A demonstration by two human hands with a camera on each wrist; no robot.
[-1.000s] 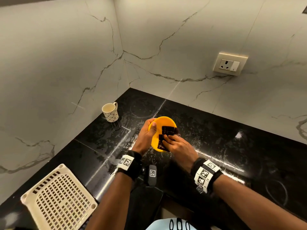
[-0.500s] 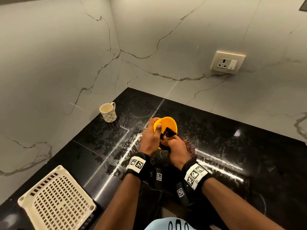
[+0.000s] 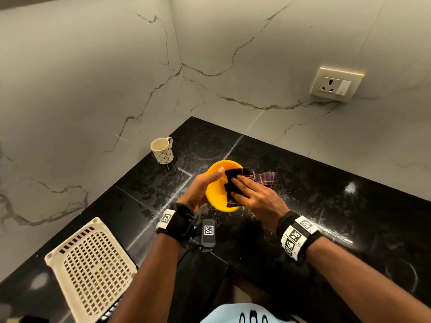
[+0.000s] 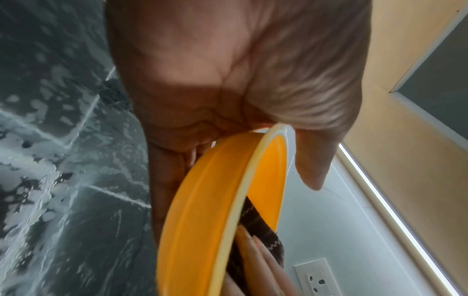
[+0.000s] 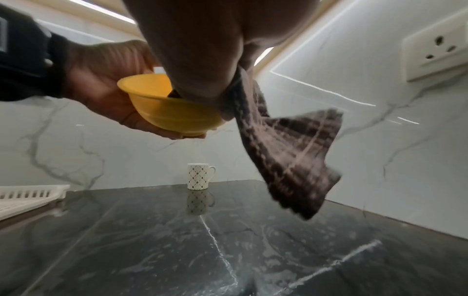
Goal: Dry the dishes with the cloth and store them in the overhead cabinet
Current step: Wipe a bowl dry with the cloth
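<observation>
Half the cloth point(image 3: 233, 186) lies hidden—under right-hand fingers point(image 3: 242, 183) (inside bowl point(image 3: 215, 194)).

The bowl point(image 3: 215, 193) looks like smooth yellow plastic with a slight sheen, ridged on its outside. The cloth point(image 5: 288, 152) is a soft woven fabric, dark with pale checks, matt. The countertop point(image 3: 326, 183) is polished black stone, glossy, streaked with whitish smears. The walls point(image 3: 81, 78) are smooth veined marble-look panels. The mug point(image 3: 162, 150) is glazed ceramic with a printed pattern. At the countertop's near left edge, the basket point(image 3: 93, 271) is matt cream plastic, perforated.
</observation>
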